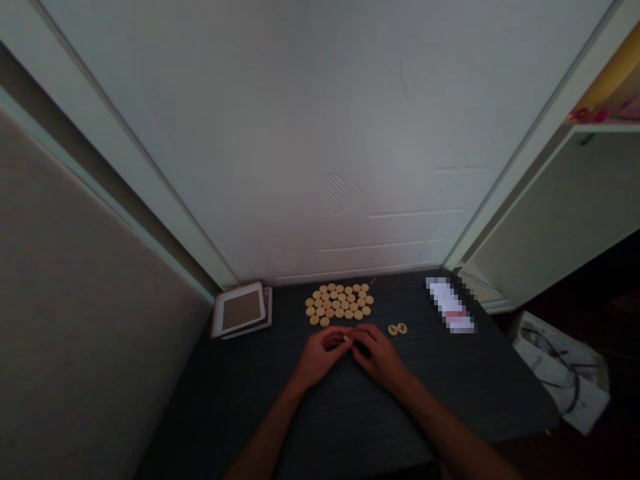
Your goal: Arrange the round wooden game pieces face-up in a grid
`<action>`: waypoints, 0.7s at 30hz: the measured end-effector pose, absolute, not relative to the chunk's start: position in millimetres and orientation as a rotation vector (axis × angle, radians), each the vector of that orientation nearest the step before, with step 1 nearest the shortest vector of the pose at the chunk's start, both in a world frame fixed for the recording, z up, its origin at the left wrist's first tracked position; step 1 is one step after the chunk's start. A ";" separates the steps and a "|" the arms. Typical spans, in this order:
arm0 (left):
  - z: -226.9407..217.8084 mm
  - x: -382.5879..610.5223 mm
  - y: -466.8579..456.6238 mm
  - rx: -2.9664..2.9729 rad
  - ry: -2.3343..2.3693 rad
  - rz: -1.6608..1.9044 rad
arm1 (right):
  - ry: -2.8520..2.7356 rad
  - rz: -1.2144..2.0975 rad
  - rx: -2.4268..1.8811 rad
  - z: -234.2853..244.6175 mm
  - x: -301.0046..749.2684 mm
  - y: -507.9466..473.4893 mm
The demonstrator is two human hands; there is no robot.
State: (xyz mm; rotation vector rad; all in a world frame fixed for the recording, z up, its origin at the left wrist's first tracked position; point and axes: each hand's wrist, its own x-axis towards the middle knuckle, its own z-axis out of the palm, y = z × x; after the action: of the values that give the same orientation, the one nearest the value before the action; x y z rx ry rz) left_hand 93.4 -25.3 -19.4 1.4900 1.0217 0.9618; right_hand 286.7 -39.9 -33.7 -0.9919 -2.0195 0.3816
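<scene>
My left hand [323,353] and my right hand [379,355] meet over the dark table, just in front of a group of wooden discs. Between their fingertips is a small wooden disc [347,339], mostly covered by the fingers. Both hands are closed in a pinch on it. The group of round, pale wooden discs [339,313] lies in rough rows beyond the hands, blank sides showing. To the right of my right hand, two wooden discs [397,329] with dark marks on top lie side by side.
A stack of framed, tray-like boards [243,312] lies on the table [235,387] at the back left. At the right is a pixelated white item [450,305]. A white wall panel [345,233] rises behind. A white box with cables [565,373] sits beyond the right edge.
</scene>
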 end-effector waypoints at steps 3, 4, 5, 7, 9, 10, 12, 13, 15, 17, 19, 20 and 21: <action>-16.7 94.2 -26.0 1.440 1.045 0.930 | -2.003 0.379 -1.002 -35.5 287.1 -39.7; -16.3 94.6 -26.2 1.431 1.056 0.931 | -2.000 0.386 -1.008 -35.7 287.1 -39.8; -16.1 94.9 -26.4 1.431 1.063 0.937 | -1.997 0.395 -1.015 -35.5 287.1 -40.1; -16.5 95.3 -26.1 1.441 1.071 0.945 | -1.989 0.409 -1.020 -34.4 286.7 -40.8; -17.5 95.3 -25.4 1.445 1.075 0.946 | -1.978 0.416 -1.013 -32.7 285.9 -41.3; -18.0 95.4 -25.0 1.445 1.077 0.947 | -1.969 0.417 -1.009 -32.0 285.4 -41.4; -18.6 95.5 -24.3 1.441 1.079 0.954 | -1.950 0.422 -1.008 -30.7 284.2 -41.5; -18.7 95.7 -24.0 1.438 1.079 0.960 | -1.942 0.426 -1.007 -30.2 283.7 -41.4; -18.6 96.0 -23.5 1.433 1.081 0.970 | -1.937 0.443 -1.002 -28.9 282.9 -41.2; -18.2 96.2 -22.7 1.422 1.087 0.980 | -1.939 0.471 -0.999 -27.2 282.6 -41.0; -18.0 96.0 -21.6 1.408 1.093 0.992 | -1.933 0.501 -1.010 -25.3 282.8 -40.8; -18.1 95.8 -21.0 1.401 1.094 0.999 | -1.927 0.512 -1.017 -24.3 283.1 -40.6; -18.2 95.6 -20.5 1.396 1.093 1.004 | -1.922 0.521 -1.024 -23.6 283.4 -40.3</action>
State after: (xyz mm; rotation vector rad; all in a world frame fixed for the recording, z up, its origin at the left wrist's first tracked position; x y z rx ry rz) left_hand 95.6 -20.5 -18.2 1.3960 1.0933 1.0043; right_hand 283.4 -40.3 -23.6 -1.0240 -1.9225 0.5207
